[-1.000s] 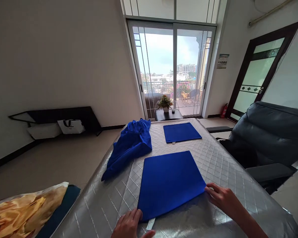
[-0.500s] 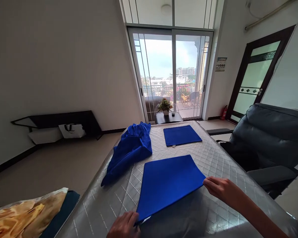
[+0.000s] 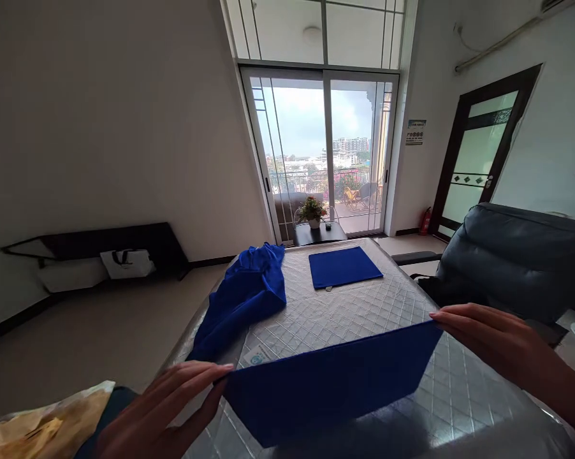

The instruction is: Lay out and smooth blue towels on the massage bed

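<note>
A flat rectangular blue cloth cover (image 3: 330, 382) is raised on edge over the silver quilted mattress (image 3: 311, 325). My left hand (image 3: 167, 405) pinches its upper left corner between fingers and thumb. At the upper right corner, my right hand (image 3: 498, 341) grips the cloth in the same way. The cover's top edge runs taut between both hands, and its lower part hangs down in shadow. Farther back lies a second flat blue cloth cover (image 3: 345, 266) with a small pale tag at its near edge. Crumpled blue fabric (image 3: 247, 296) is heaped along the mattress's left side.
A black padded chair (image 3: 517, 261) stands close on the right. Yellow patterned fabric (image 3: 43, 421) is at the lower left. Beyond the mattress, a small dark table (image 3: 320, 234) holds a potted plant (image 3: 313, 211). A white bag (image 3: 127, 262) rests by the left wall.
Both hands have lifted the near cover off the mattress and tipped it upright. My left hand has moved left and up, my right hand right and up. A printed mattress label now shows.
</note>
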Motion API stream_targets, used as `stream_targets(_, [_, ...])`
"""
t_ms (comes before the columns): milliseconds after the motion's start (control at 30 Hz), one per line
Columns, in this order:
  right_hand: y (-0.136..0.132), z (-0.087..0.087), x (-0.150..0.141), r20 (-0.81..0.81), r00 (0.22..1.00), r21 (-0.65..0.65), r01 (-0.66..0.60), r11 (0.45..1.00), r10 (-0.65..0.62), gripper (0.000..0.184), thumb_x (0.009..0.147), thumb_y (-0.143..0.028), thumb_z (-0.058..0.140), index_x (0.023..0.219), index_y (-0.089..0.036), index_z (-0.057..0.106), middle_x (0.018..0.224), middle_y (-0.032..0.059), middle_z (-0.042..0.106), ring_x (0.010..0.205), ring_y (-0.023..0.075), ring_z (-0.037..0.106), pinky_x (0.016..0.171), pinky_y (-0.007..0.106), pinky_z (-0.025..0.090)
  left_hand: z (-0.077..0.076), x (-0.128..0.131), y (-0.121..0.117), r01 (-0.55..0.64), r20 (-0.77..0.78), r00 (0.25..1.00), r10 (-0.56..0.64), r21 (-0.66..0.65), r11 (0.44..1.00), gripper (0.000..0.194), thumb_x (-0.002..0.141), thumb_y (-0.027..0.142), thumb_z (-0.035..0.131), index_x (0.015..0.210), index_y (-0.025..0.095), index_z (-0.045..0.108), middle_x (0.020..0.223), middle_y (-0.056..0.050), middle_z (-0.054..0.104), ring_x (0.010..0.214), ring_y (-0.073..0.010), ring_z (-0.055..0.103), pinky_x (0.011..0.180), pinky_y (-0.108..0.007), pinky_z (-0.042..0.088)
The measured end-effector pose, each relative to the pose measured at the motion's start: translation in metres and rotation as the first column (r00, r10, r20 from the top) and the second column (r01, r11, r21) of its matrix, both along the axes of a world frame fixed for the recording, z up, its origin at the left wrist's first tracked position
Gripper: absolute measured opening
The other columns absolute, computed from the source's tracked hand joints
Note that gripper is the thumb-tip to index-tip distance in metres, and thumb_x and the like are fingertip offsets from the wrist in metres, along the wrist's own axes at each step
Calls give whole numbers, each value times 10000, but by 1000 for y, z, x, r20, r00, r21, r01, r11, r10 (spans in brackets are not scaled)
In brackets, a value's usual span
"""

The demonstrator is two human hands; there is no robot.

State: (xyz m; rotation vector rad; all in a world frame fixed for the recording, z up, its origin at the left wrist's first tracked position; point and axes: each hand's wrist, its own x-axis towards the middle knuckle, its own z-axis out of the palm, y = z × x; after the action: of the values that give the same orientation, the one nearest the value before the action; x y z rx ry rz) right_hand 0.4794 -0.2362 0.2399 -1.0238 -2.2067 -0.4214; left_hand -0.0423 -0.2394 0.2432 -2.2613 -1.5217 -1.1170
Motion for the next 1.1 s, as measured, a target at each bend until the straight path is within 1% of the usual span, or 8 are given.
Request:
stream_targets(167, [8, 35, 16, -13, 1000, 34, 23, 999, -22, 365, 1027, -409, 582, 1390, -417, 618, 1193, -20, 745, 982, 182, 737, 878, 278, 596, 42, 21, 33, 180, 104, 978, -182, 33, 983, 211, 832, 531, 676, 1028, 549, 751, 933, 142, 792, 735, -176, 750, 733, -278, 650])
stream_targets(300, [52, 25, 26, -37, 997, -111, 63, 992, -67, 290, 1035, -456, 549, 1253, -365, 718, 1152, -2, 746, 909, 189, 734, 801, 287, 602, 31, 35, 87, 217, 80, 976, -203, -278, 936, 264, 851, 566, 648, 974, 396, 807, 952, 70, 815, 734, -182, 740, 700, -279, 609])
stream_targets(467, [162, 16, 23, 99, 950, -279, 312, 908, -296, 308, 1034, -435, 531, 1107, -280, 787, 1098, 39, 773, 874, 226, 729, 754, 324, 566, 24, 68, 196, 234, -2, 964, -267, -470, 851, 322, 915, 455, 597, 1006, 228, 807, 895, -8, 817, 759, -181, 713, 746, -279, 551])
stream_targets(633, [280, 59, 13, 44, 870, -201, 489, 849, -491, 317, 1045, -372, 527, 1171, -220, 774, 1137, 73, 768, 973, 251, 700, 833, 340, 523, 59, 109, 307, 83, -50, 994, -95, -195, 977, 324, 989, 345, 542, 1034, 121, 772, 942, -35, 806, 844, -159, 697, 799, -265, 479])
stream_targets(800, [360, 91, 17, -107, 870, -141, 466, 874, -481, 339, 1040, -361, 539, 1217, -169, 755, 1186, 109, 743, 1035, 244, 667, 940, 354, 482, 81, 122, 373, -27, 16, 1000, 27, -8, 1000, 423, 1058, 375, 446, 1172, 57, 700, 1103, -83, 772, 974, -186, 657, 905, -313, 432])
stream_targets(867, [383, 80, 21, -144, 877, -142, 440, 886, -459, 332, 1034, -345, 544, 1218, -164, 752, 1203, 110, 735, 1056, 244, 660, 958, 359, 475, 67, 124, 390, -41, 22, 999, 40, 36, 998, 453, 1072, 396, 414, 1203, 51, 677, 1198, -107, 746, 1057, -200, 634, 976, -345, 403])
stream_targets(933, [401, 51, 24, -158, 885, -171, 413, 894, -439, 313, 1026, -317, 549, 1213, -170, 751, 1207, 101, 734, 1061, 236, 661, 970, 352, 472, 34, 128, 403, -61, 30, 998, 59, 62, 996, 417, 1069, 380, 423, 1203, 81, 682, 1235, -117, 736, 1102, -216, 627, 1012, -371, 389])
stream_targets(1100, [414, -78, 25, -139, 869, -391, 392, 833, -474, 261, 1010, -257, 553, 1163, -208, 759, 1202, 70, 737, 1082, 212, 678, 951, 297, 487, -111, 141, 408, -40, -49, 998, 40, -8, 999, 278, 1025, 295, 479, 1095, 202, 731, 1154, -94, 770, 1098, -258, 668, 970, -390, 452])
